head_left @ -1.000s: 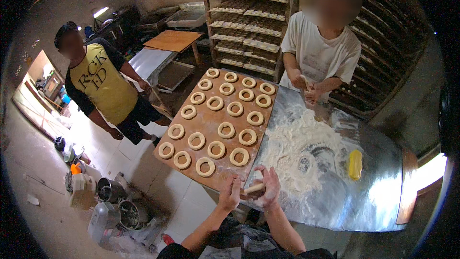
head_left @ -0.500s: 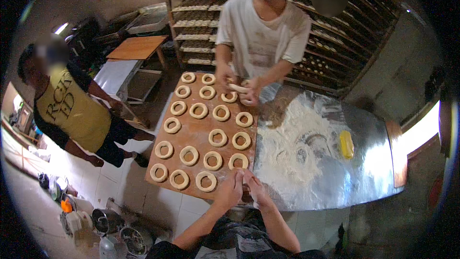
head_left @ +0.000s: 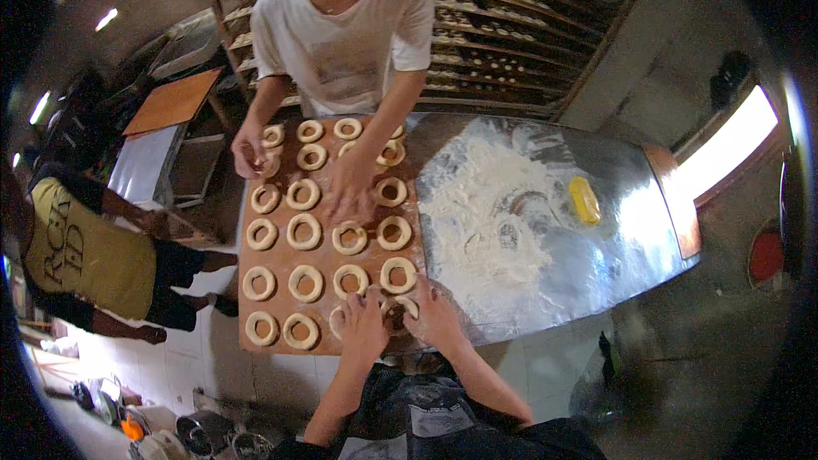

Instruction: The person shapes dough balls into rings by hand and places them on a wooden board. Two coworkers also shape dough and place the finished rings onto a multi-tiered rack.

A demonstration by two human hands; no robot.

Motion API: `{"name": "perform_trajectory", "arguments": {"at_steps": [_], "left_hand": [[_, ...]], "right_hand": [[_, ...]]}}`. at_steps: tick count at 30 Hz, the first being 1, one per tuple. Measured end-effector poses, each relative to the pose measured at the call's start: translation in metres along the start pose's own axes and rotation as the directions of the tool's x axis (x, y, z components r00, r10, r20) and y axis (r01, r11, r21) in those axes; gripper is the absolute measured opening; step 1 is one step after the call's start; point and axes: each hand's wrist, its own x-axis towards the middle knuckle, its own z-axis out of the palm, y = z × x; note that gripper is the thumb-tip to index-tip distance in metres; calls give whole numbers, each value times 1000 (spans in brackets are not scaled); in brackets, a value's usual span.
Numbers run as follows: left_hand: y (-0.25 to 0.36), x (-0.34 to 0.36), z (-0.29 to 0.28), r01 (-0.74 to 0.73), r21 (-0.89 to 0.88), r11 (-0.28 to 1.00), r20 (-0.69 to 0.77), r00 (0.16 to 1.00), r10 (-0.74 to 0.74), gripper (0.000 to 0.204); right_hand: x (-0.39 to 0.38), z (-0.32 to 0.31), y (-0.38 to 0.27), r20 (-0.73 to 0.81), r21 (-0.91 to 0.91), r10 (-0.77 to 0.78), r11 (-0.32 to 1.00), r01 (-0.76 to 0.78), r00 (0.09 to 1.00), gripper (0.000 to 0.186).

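Observation:
A pale dough ring lies at the near right corner of the wooden board, partly covered by my hands. My left hand grips its left side with bent fingers, next to another ring that it half hides. On the opposite side, my right hand has its fingers curled on the same ring's edge. Several more dough rings, such as one at the near left, sit in rows across the board.
Across the board a co-worker in a white shirt reaches over the rings with both hands. Flour covers part of the metal tabletop, with a yellow block on it. Racks of dough stand behind; another person is at left.
My hands have parted from being close together and now surround a ring at the corner. The co-worker's hands have come apart and down over the board. A gap among the rings is filled.

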Motion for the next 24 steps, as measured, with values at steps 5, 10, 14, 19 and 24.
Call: {"name": "perform_trajectory", "arguments": {"at_steps": [5, 10, 14, 19, 24], "left_hand": [[4, -2, 6, -15, -64, 998, 38, 999, 17, 63], [5, -3, 1, 29, -113, 993, 130, 991, -14, 71], [8, -5, -2, 63, -117, 991, 178, 983, -41, 73], [15, -10, 6, 223, -193, 955, 207, 961, -183, 72], [15, -19, 18, 24, 14, 1000, 6, 1000, -24, 63]], "right_hand": [[-1, 5, 6, -25, -177, -181, 969, 174, 983, 95], [-2, 3, 6, 101, -60, 15, 998, -9, 995, 96], [-5, 6, 6, -70, -249, -227, 947, 203, 971, 91], [-1, 8, 12, -25, -146, -106, 984, 101, 994, 88], [-6, -8, 21, 71, -30, -167, 985, 169, 983, 77]]}}
